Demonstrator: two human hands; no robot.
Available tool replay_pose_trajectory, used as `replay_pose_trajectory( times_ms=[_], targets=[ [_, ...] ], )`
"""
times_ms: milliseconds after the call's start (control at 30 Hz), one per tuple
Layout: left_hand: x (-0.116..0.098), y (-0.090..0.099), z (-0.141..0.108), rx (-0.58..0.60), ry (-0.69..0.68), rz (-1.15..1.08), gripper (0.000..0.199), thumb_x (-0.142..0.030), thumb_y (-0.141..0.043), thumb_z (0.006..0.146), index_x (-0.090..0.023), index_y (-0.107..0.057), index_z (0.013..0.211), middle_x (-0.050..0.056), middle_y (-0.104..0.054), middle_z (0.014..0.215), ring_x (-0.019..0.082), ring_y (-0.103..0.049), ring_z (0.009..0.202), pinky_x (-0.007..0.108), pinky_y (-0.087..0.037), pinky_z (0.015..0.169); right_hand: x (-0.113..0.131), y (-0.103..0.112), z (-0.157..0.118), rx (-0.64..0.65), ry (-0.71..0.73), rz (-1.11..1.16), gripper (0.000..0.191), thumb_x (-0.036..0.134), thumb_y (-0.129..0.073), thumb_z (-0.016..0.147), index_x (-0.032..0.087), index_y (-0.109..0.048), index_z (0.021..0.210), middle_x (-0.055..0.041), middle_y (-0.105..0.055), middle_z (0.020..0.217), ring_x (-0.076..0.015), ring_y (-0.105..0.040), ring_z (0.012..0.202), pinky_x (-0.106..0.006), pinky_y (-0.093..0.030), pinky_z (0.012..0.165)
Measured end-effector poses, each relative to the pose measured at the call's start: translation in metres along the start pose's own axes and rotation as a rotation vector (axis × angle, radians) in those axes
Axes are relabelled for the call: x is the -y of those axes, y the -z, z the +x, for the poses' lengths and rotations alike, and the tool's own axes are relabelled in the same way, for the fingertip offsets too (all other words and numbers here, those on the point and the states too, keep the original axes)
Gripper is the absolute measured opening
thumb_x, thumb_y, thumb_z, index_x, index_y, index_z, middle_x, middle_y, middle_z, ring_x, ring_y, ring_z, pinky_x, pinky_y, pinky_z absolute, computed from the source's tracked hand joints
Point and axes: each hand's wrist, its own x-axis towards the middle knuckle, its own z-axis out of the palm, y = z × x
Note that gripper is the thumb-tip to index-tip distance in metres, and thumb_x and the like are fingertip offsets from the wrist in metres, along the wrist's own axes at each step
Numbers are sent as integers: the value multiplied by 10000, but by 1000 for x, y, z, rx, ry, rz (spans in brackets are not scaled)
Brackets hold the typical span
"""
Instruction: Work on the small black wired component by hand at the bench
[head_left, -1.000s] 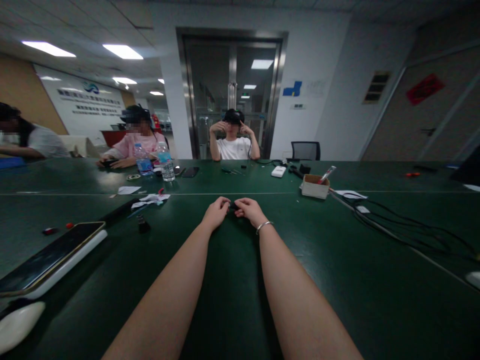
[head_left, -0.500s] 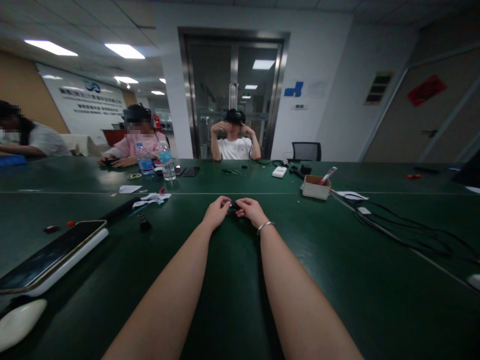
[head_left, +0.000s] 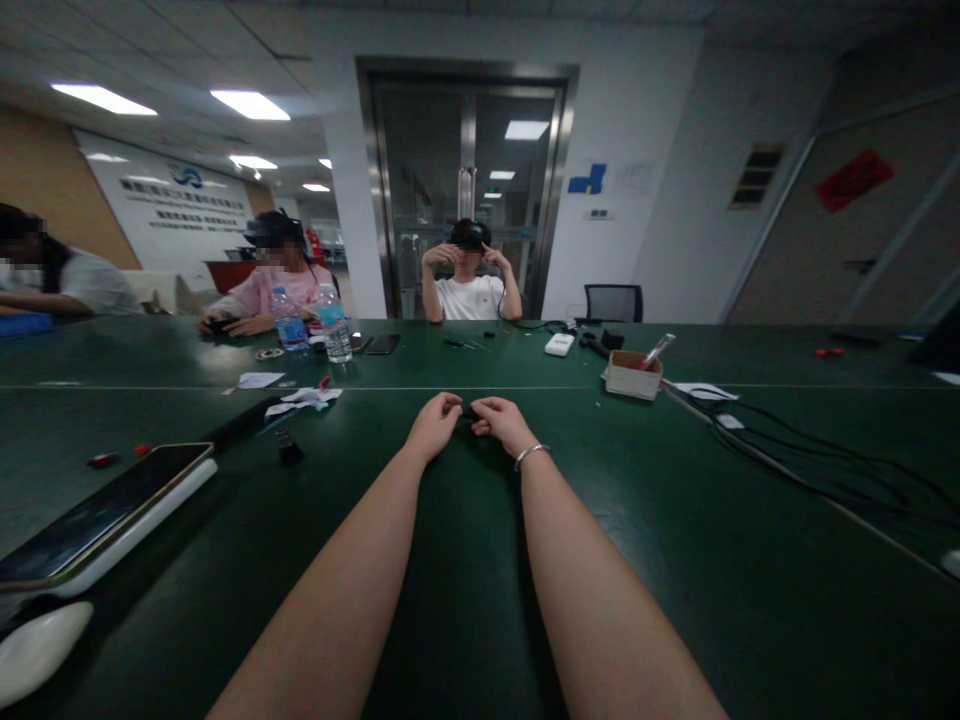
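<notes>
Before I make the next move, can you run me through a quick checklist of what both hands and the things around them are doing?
1. Right grip on the small dark piece: ok, pinched at the fingertips.
2. Left grip on that piece: cannot tell; its fingertips are close, but contact is too small to make out.
3. Piece fully visible: not ok, fingers partly cover it.
4. Bracelet away from the piece: ok, it sits at the right wrist.
5. Phone apart from the left forearm: ok.
6. Open box apart from the right hand: ok.
</notes>
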Motion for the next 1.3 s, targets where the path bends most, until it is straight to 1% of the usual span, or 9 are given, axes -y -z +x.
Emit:
replay_pose_trajectory(
  times_ms=[167, 433, 767, 900, 967, 1033, 1167, 1233, 1300],
  targets=[
    [1, -1, 1, 9, 29, -50, 245, -243, -528, 810, -183, -601, 1036, 49, -622, 945, 114, -571, 667, 270, -474, 688, 1, 0, -1, -3, -7, -5, 36, 107, -609, 826, 108, -598, 793, -2, -616, 586, -79, -591, 434, -160, -490, 412],
    [0, 0, 0, 1, 43, -73, 247, -238, -574, 777, -194, -612, 1017, 36, -634, 903, 124, -580, 714, 270, -468, 732, -1, 1, 1, -4, -1, -8, 35, 121, -624, 822, 116, -603, 794, -4, -619, 580, -81, -594, 438, -157, -494, 413],
    [1, -1, 0, 4, 63, -79, 245, -301, -560, 796, -196, -611, 1011, 27, -641, 862, 111, -586, 649, 258, -471, 690, -1, 1, 1, -3, -1, 2, 51, 143, -647, 808, 115, -604, 804, -8, -626, 595, -76, -590, 440, -162, -502, 427],
    [3, -1, 1, 39, 71, -115, 262, -356, -513, 832, -187, -602, 1011, 13, -626, 735, 111, -575, 597, 247, -465, 619, 0, 1, -1, -2, 1, 4, 40, 132, -634, 816, 113, -606, 795, -6, -625, 596, -73, -587, 437, -154, -488, 410],
    [2, -1, 0, 53, 68, -112, 268, -367, -498, 841, -185, -607, 1005, 4, -610, 686, 112, -571, 583, 248, -466, 613, 0, 0, -1, 3, -2, 5, 42, 133, -634, 817, 115, -606, 790, -2, -624, 591, -70, -585, 435, -148, -483, 405],
    [0, -1, 0, 46, 66, -109, 252, -333, -529, 821, -189, -610, 1011, 9, -621, 733, 108, -575, 596, 248, -473, 631, 1, 1, -2, 9, -3, 7, 44, 135, -634, 818, 118, -605, 789, 1, -623, 583, -70, -584, 433, -147, -485, 407],
    [-3, 0, -1, 12, 73, -110, 274, -230, -587, 760, -196, -612, 1031, 33, -637, 921, 93, -583, 629, 242, -482, 660, 1, 1, -2, 19, -5, 10, 46, 139, -641, 813, 119, -603, 797, -2, -631, 591, -76, -592, 440, -153, -491, 412],
    [-2, 0, -1, 16, 73, -116, 258, -244, -577, 772, -195, -614, 1022, 30, -637, 901, 93, -583, 620, 241, -481, 652, 1, 1, -2, 20, -4, 13, 59, 148, -655, 804, 121, -604, 794, 0, -629, 591, -75, -590, 438, -153, -488, 410],
    [0, -1, 0, 32, 70, -123, 228, -299, -546, 803, -191, -620, 990, 20, -635, 820, 99, -579, 604, 242, -478, 633, 1, 1, -2, 23, -4, 12, 67, 154, -663, 799, 122, -605, 789, 1, -627, 587, -74, -587, 436, -152, -485, 408]
  ],
)
